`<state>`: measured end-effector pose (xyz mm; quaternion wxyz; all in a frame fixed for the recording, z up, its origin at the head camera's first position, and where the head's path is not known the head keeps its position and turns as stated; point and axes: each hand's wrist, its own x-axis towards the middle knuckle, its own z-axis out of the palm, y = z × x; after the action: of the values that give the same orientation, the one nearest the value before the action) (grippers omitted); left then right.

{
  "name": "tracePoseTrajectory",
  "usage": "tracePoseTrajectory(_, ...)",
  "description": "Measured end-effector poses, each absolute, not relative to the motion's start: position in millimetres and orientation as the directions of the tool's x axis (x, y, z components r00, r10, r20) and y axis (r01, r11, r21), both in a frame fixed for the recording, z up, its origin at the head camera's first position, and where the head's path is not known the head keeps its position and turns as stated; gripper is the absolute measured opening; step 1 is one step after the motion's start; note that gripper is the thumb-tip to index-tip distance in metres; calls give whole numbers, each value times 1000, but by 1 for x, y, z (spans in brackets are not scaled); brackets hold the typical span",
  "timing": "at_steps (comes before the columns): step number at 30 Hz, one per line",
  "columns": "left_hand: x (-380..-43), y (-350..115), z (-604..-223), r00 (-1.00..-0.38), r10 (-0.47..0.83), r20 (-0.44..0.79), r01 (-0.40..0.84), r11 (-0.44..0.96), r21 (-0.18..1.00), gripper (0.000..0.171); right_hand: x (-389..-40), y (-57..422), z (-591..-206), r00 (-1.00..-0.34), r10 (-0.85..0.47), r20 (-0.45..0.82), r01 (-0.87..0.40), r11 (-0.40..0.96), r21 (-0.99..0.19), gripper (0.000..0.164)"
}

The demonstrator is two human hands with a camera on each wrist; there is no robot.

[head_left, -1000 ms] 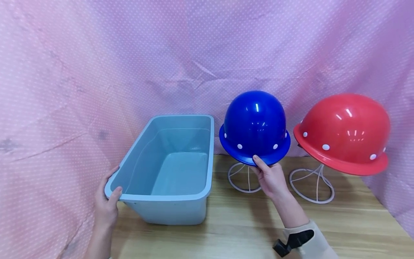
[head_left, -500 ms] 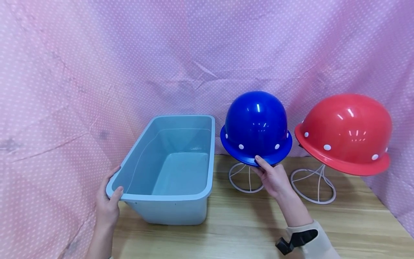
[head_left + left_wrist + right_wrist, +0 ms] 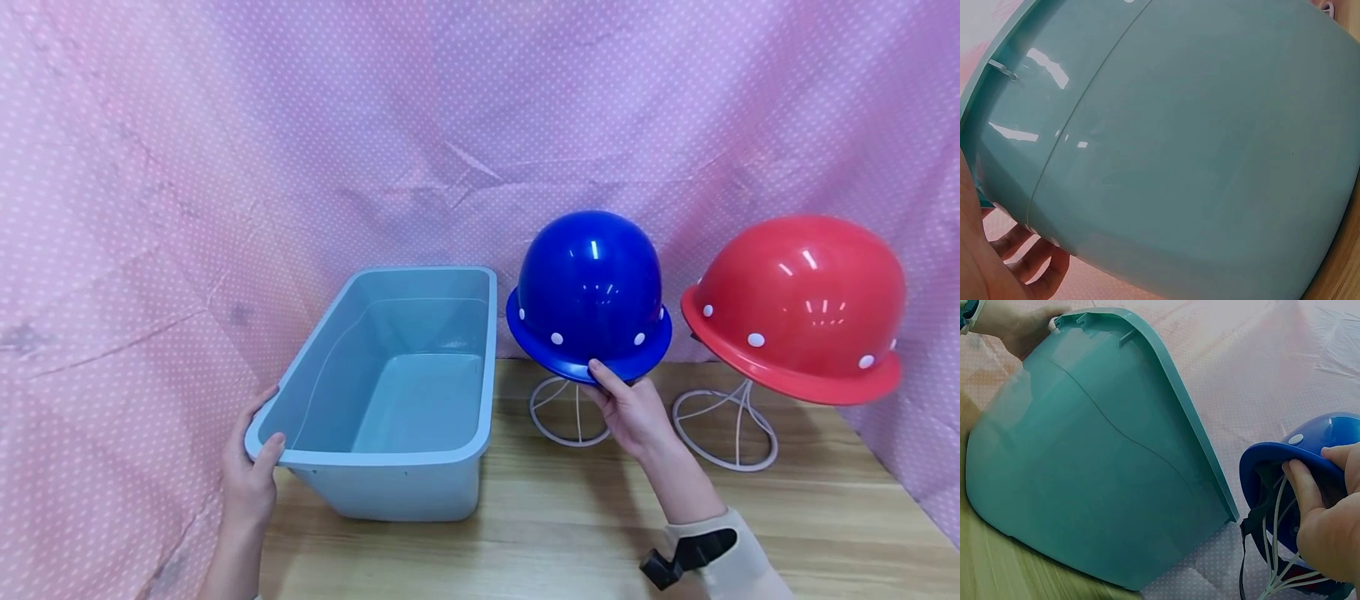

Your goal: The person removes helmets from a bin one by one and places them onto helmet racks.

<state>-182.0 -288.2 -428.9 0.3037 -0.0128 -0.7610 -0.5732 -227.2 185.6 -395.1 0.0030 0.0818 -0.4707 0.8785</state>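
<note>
A light blue plastic tub (image 3: 420, 487) stands on the table, its inside bare. My left hand (image 3: 251, 479) grips the tub's near left corner, thumb over the rim; in the left wrist view its fingers (image 3: 1032, 259) curl against the outer wall. To the tub's right, a blue hard hat (image 3: 592, 283) sits on a white wire stand (image 3: 577, 442). My right hand (image 3: 633, 417) pinches the hat's front brim, thumb on top. The right wrist view shows the fingers under the blue brim (image 3: 1272, 450), beside a dark strap (image 3: 1243, 562) and the stand's wires.
A red hard hat (image 3: 810, 308) rests tilted on a second white wire stand (image 3: 738, 462) at the right. Behind everything hangs a pink dotted cloth (image 3: 450, 108). The wooden table (image 3: 540, 533) extends in front of the tub and stands.
Almost nothing differs. The view shifts very slightly; both hands keep their hold on the tub and the blue hard hat, which stay in place.
</note>
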Motion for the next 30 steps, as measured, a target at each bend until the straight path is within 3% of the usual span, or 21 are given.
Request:
tracePoseTrajectory(10,-179,-297,-420,-814,-245,526,398,424,813,58,-227,182,-392,-981,-81,174,-104,-541,-835,48)
tracePoseTrajectory(18,-175,-307,-403,-837,-119,535,354,628,693,61,-230,183,-395,-972,-94,217,-126,-569,-813,44)
tracePoseTrajectory(23,-170,-301,-387,-798,-109,592,323,752,574,69,-232,184,-395,-972,-105,212,-119,-556,-823,44)
tracePoseTrajectory(27,-161,-284,-373,-758,-63,649,343,807,480,72,-225,199,-397,-953,-192,236,-121,-470,-874,40)
tracePoseTrajectory(30,-150,-267,-365,-745,8,667,381,825,417,72,-213,224,-396,-917,-323,234,-146,-274,-951,38)
